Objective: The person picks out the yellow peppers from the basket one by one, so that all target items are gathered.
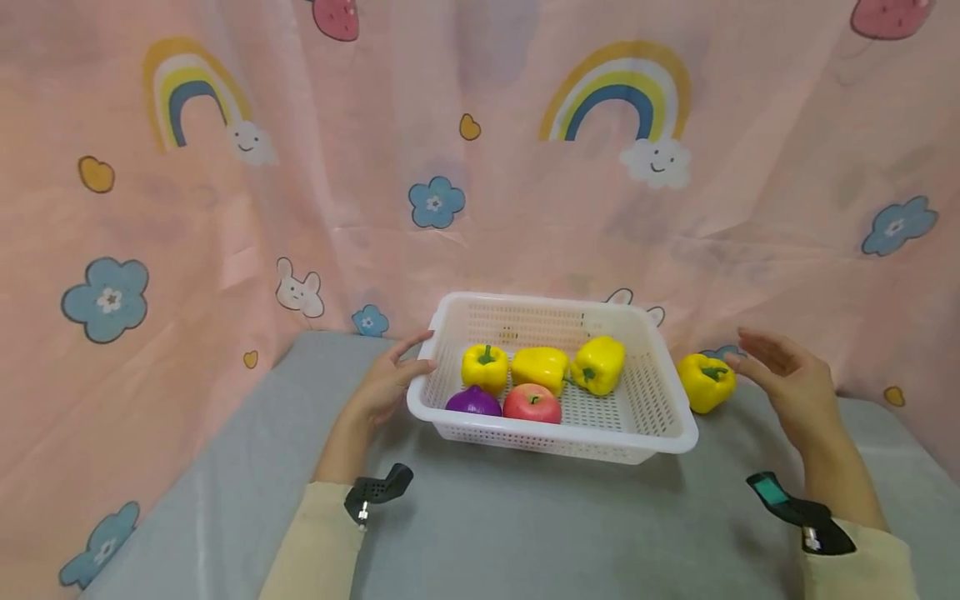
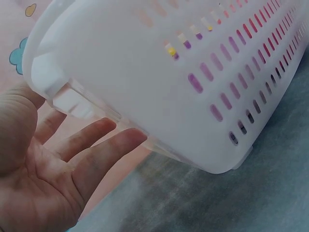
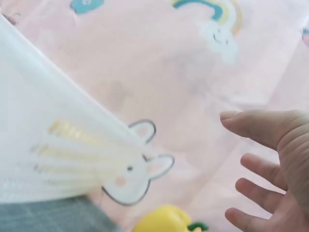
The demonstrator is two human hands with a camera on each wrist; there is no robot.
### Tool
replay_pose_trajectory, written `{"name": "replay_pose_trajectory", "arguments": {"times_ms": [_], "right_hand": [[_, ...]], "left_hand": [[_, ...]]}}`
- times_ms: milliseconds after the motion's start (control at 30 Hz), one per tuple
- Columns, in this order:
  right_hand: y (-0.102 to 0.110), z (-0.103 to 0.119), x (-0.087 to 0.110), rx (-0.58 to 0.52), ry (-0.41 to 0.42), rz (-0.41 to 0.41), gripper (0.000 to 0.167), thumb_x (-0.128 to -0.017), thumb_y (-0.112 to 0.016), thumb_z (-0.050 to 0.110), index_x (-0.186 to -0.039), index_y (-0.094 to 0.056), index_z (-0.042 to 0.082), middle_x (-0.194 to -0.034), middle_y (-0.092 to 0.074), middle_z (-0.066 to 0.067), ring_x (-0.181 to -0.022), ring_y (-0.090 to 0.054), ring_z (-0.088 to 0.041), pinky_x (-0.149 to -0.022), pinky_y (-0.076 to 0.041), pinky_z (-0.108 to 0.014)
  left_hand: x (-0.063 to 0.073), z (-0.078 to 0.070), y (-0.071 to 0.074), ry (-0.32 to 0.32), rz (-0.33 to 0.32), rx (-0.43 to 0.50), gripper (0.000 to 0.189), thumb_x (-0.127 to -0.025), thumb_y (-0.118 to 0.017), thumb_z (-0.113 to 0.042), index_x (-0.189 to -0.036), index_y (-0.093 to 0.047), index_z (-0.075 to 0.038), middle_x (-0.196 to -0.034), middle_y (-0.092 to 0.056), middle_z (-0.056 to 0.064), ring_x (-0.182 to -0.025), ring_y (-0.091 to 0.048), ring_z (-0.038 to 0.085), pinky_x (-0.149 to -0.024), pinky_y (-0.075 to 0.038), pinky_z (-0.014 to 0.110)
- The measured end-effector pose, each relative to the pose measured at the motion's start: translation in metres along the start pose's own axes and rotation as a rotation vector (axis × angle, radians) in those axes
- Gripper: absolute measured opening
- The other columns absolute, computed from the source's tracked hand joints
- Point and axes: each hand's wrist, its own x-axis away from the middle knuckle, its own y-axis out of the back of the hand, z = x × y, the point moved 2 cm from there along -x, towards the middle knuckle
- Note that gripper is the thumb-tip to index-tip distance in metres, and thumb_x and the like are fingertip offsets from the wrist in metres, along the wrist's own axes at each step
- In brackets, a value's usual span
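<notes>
The head view takes in the whole layout: a white basket [image 1: 555, 431] on the grey tabletop [image 1: 525, 533], with a person's left grip [image 1: 388, 379] at its left end and the right grip [image 1: 798, 387] beyond its right end. Only from here can the basket's contents be seen plainly: three yellow peppers in a row, left [image 1: 483, 371], middle [image 1: 538, 369] and right [image 1: 600, 367], with a purple onion [image 1: 474, 402] and a red apple [image 1: 532, 404] on the near side. A fourth pepper [image 1: 705, 385] stands outside, just right of the basket.

The left wrist view reduces the contents to purple, yellow and red patches behind the slots [image 2: 195, 83], but shows the left fingers loosely extended beside the end wall, below the rim; how firmly the thumb bears on that rim is hard to judge.

The right wrist view settles what the head view leaves close: the right grip is released, thumb and fingers spread, apart from the fourth pepper. It also shows a rabbit print [image 3: 128, 181] on the far pink cloth, mostly hidden by the basket in the head view.
</notes>
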Motion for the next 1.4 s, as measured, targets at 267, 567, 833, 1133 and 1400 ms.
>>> {"name": "replay_pose_trajectory", "arguments": {"times_ms": [267, 567, 833, 1133, 1400], "right_hand": [[-0.008, 0.039, 0.01, -0.006, 0.122, 0.033, 0.054, -0.098, -0.066, 0.032, -0.149, -0.051, 0.019, -0.151, -0.05, 0.018, -0.141, -0.044, -0.004, -0.117, -0.028, -0.067], [-0.012, 0.078, 0.02, 0.021, 0.24, 0.064, 0.053, -0.097, -0.068, 0.026, -0.147, -0.053, 0.016, -0.151, -0.052, 0.014, -0.144, -0.044, -0.008, -0.113, -0.032, -0.07], [-0.029, 0.111, 0.027, 0.055, 0.288, 0.131, 0.052, -0.095, -0.071, 0.024, -0.144, -0.055, 0.016, -0.146, -0.057, 0.009, -0.127, -0.051, 0.006, -0.112, -0.047, -0.043], [-0.067, 0.149, 0.025, -0.018, 0.308, 0.279, 0.051, -0.097, -0.069, 0.026, -0.143, -0.054, 0.01, -0.149, -0.053, -0.012, -0.139, -0.05, -0.029, -0.115, -0.037, -0.063], [-0.104, 0.169, 0.022, -0.022, 0.293, 0.367, 0.054, -0.096, -0.069, 0.028, -0.144, -0.052, 0.011, -0.151, -0.052, -0.015, -0.142, -0.048, -0.037, -0.112, -0.043, -0.059]], "left_hand": [[0.003, -0.004, -0.003, 0.008, -0.024, -0.023, 0.061, -0.096, -0.067, -0.023, -0.152, -0.044, -0.033, -0.15, -0.053, 0.012, -0.129, -0.061, 0.034, -0.099, -0.056, 0.045], [-0.002, -0.006, -0.001, 0.01, -0.009, 0.016, 0.062, -0.096, -0.068, -0.021, -0.152, -0.044, -0.031, -0.149, -0.055, 0.014, -0.132, -0.059, 0.036, -0.101, -0.055, 0.048], [-0.002, -0.003, -0.002, 0.021, -0.003, 0.022, 0.062, -0.096, -0.068, -0.02, -0.152, -0.043, -0.03, -0.148, -0.054, 0.016, -0.13, -0.06, 0.037, -0.1, -0.055, 0.048], [-0.001, -0.005, 0.001, 0.011, 0.004, 0.029, 0.062, -0.097, -0.066, -0.021, -0.153, -0.043, -0.029, -0.152, -0.05, 0.016, -0.132, -0.058, 0.038, -0.1, -0.055, 0.048], [0.0, -0.005, -0.001, 0.029, 0.018, 0.038, 0.062, -0.097, -0.066, -0.02, -0.153, -0.042, -0.03, -0.15, -0.053, 0.018, -0.132, -0.057, 0.039, -0.099, -0.055, 0.051]]}}
